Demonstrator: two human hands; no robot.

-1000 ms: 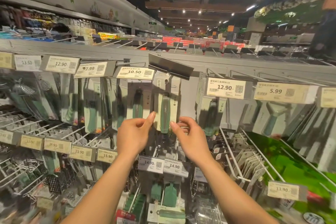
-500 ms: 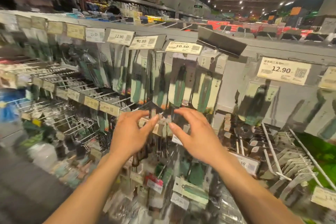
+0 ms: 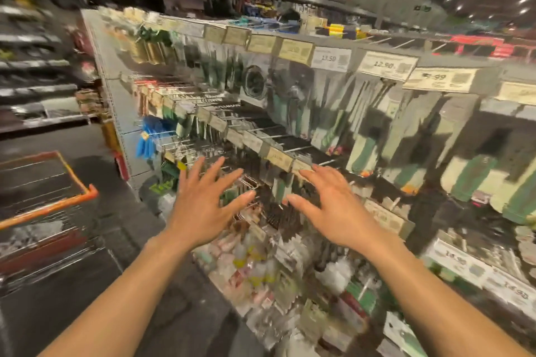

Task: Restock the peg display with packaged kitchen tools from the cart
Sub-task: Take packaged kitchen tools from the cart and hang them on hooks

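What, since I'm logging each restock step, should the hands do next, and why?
Probably reach the left hand toward the cart: it and the right hand are open and hold nothing, and the cart stands left of the peg display.

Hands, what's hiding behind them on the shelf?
Behind the left hand and right hand are metal pegs, yellowish price tags and dark hanging packets. Whatever hangs right behind the palms is covered, and blur hides which tools they are.

Peg display (image 3: pixel 116 95): grey upright panel, rows of wire pegs. Hanging: carded green-handled kitchen tools (image 3: pixel 364 151), blue packs (image 3: pixel 149 136), price labels (image 3: pixel 387 65) at peg ends. Floor (image 3: pixel 179 313): dark; orange-rimmed cart (image 3: pixel 49 206) standing.
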